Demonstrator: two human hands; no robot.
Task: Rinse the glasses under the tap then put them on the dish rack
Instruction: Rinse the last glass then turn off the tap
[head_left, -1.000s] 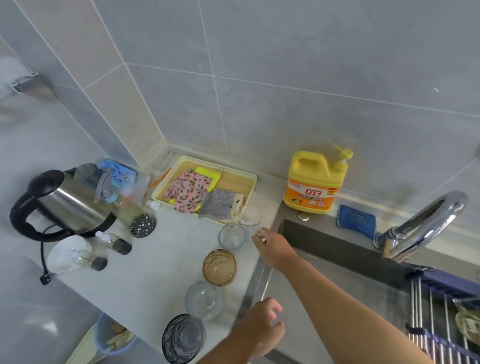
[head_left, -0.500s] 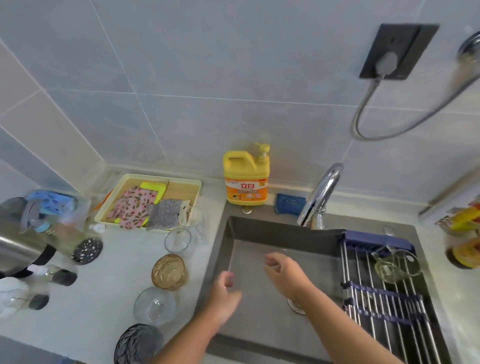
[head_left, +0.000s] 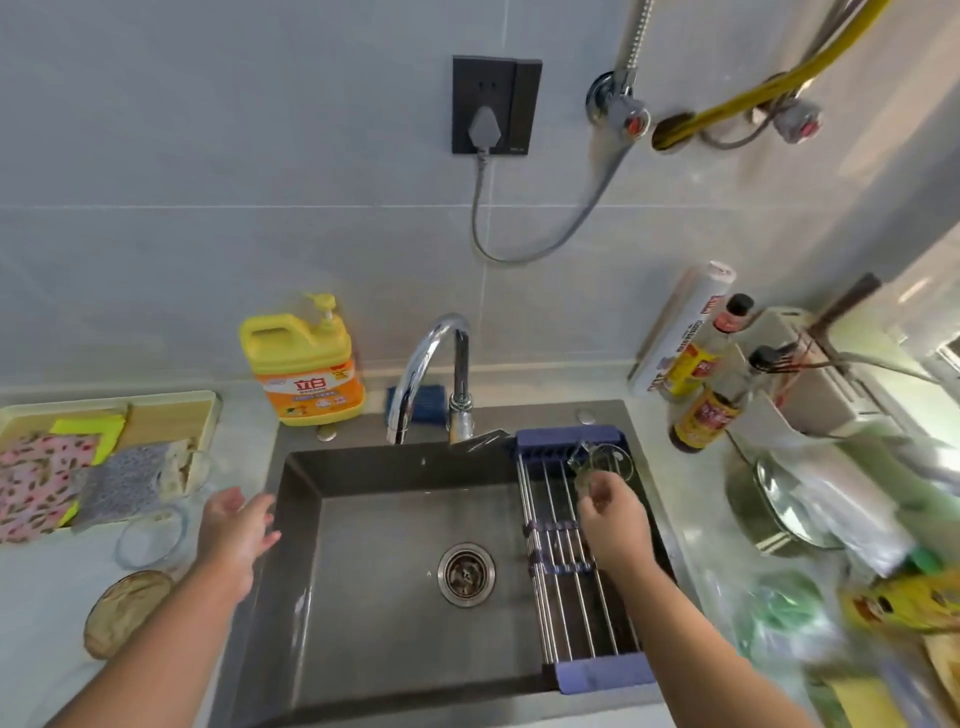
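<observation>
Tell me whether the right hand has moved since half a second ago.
Yes. The right hand went rightward from above the drain to over the dish rack, gripping a glass.

A home kitchen: a dark steel sink (head_left: 395, 470) sits in a pale counter under a chrome tap (head_left: 422, 358), with a dish rack (head_left: 558, 603) across its right side. A yellow detergent jug (head_left: 304, 364), sauce bottles (head_left: 701, 415) and what appears to be a lidded pan (head_left: 774, 514), blurred, stand below grey wall tiles (head_left: 234, 234).
</observation>
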